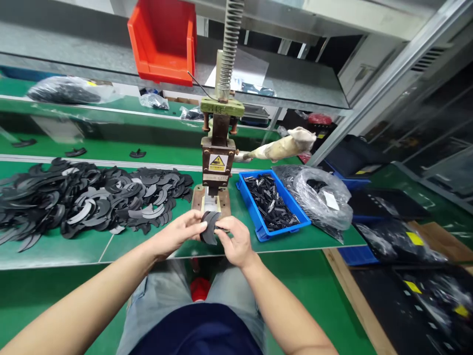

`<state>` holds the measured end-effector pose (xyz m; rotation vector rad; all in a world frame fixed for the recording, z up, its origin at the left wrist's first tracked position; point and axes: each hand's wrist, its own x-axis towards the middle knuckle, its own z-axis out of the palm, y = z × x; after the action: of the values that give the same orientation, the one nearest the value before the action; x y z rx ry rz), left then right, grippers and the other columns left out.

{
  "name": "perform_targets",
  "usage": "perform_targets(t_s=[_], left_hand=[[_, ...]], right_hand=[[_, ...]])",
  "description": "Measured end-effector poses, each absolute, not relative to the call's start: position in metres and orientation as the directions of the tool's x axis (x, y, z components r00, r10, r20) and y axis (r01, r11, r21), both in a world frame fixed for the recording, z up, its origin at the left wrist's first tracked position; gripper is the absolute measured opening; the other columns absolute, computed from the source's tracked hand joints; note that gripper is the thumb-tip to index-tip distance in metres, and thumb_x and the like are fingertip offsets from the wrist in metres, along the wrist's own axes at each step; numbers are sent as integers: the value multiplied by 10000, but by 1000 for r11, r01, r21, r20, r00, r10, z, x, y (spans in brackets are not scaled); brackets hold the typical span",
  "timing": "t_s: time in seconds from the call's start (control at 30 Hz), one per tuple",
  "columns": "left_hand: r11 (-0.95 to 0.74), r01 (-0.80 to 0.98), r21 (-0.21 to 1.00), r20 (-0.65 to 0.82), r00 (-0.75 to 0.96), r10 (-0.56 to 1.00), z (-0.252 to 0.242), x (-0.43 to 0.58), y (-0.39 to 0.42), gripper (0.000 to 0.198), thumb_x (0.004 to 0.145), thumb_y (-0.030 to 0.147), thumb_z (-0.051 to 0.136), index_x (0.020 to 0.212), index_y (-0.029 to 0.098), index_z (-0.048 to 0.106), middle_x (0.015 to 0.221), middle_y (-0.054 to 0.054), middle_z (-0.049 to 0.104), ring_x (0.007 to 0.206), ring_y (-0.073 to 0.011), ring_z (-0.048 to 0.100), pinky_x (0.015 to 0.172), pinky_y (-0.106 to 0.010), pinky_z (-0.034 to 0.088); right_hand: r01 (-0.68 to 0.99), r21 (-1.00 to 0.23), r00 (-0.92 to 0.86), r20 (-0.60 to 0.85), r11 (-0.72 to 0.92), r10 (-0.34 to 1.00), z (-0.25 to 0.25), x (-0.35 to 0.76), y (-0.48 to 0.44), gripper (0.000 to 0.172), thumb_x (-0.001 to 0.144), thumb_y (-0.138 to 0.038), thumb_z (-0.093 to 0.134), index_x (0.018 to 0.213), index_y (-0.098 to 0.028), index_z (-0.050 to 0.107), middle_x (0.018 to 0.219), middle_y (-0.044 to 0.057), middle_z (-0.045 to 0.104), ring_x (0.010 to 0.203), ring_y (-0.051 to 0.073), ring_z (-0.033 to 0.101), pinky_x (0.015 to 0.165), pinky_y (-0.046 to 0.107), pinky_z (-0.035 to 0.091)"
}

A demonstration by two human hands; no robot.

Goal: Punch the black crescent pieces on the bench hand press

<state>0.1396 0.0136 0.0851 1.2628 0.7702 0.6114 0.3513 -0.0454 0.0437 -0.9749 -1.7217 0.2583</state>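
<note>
A curved black plastic piece [210, 228] is held upright just in front of the press base. My left hand [182, 230] grips it from the left, thumb on its face. At its right edge, my right hand [235, 240] is closed in a pinch, with a small black part [222, 229] showing at the fingertips; its far end is hidden. Directly behind both hands stands the hand press [219, 167], with a yellow warning label and a light-coloured fixture [210, 203] under its ram.
A large pile of curved black pieces [96, 197] covers the left bench. Right of the press sits a blue bin [264, 231] of small black parts, beside a plastic-wrapped coil [321, 197]. The wrapped press lever [281, 148] juts right. An orange bin [162, 44] hangs above.
</note>
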Motion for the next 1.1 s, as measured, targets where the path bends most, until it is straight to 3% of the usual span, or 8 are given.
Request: perform_targets(t_s=[0.1,0.23,0.3,0.4,0.57,0.7,0.87,1.1], left_hand=[[164,84,983,-183,563,806,73,122,32,490,834,638,813,941,196,628,733,13,664,618,-137,632,642,-262,521],[-23,295,955,-50,239,970,52,92,100,488,837,660,771,963,222,597,696,33,628,626,-184,670,619,-283,510],[-99,553,827,19,149,989,48,85,149,398,883,604,719,939,225,610,716,5,664,662,-212,682,647,-303,502],[-182,858,481,146,127,981,60,93,227,235,968,449,617,958,218,658,892,-83,759,889,-281,724,796,-348,516],[-262,917,302,180,215,960,89,127,304,383,989,427,623,1246,146,665,1325,-201,728,1199,-327,689,1015,-390,503],[-300,883,362,225,230,947,85,129,294,415,994,406,612,1325,157,648,1403,-182,701,1228,-311,683,1041,-379,503],[-291,724,626,286,134,949,60,97,212,296,981,390,599,1212,232,695,1143,-74,804,1058,-259,745,966,-339,540],[-277,385,880,236,152,960,7,76,71,290,932,519,702,1016,243,692,870,-27,761,803,-204,713,789,-313,552]], right_hand=[[475,-668,-38,634,573,772,36,361,-46,258,984,-218,643,1237,-251,679,1085,72,769,998,206,737,897,377,614],[494,-730,49,566,473,823,20,379,-58,202,997,-218,609,1184,-240,683,1067,78,742,1006,209,719,905,381,610],[506,-738,57,546,447,836,15,386,-67,177,1003,-206,587,1144,-242,689,1050,79,739,1001,211,720,891,380,616],[516,-740,35,521,431,853,13,392,-79,176,995,-199,589,1126,-263,687,1017,72,743,967,221,731,844,384,634],[584,-709,47,516,396,855,17,412,-89,197,974,-203,609,1119,-294,706,998,67,757,942,241,753,804,393,658],[636,-683,96,531,359,842,27,440,-94,173,972,-211,622,1085,-294,724,977,60,762,920,236,757,804,385,656],[683,-676,155,503,276,850,56,477,-82,113,992,-312,636,1020,-275,739,1003,68,765,930,229,748,821,376,632],[876,-480,235,326,-54,915,73,538,-17,340,876,-487,677,1076,-226,766,1143,132,799,1084,303,753,1036,492,588]])
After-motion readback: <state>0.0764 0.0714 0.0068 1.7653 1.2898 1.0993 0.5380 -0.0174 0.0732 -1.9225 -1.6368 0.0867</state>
